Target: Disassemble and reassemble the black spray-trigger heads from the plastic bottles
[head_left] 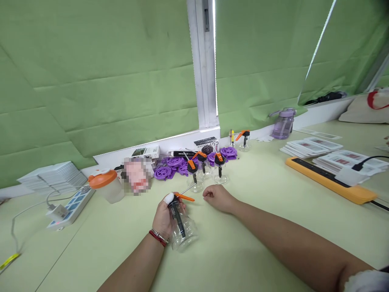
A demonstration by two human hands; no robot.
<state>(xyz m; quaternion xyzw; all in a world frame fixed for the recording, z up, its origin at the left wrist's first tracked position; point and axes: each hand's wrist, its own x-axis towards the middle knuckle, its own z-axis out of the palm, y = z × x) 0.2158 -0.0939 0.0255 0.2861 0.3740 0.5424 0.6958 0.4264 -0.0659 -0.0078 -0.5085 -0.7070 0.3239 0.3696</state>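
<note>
My left hand (164, 217) is wrapped round the upper part of a clear bottle with a black pump top (184, 233), held tilted over the table. An orange lever (185, 197) sticks out to the right from its top, and a dark tube runs down inside. White covering wraps my left thumb tip. My right hand (219, 198) rests on the table with fingers curled together; whatever they hold, if anything, is hidden. Just beyond it stand similar bottles, one at the right (220, 170) and one at the left (194, 178), with orange levers.
Purple slotted plastic parts (174, 164) lie piled behind the bottles. To the left stand an orange-lidded cup (106, 186) and a white power strip (71, 209). An orange power strip (328, 180), card stacks (313, 147) and a purple bottle (283, 123) occupy the right.
</note>
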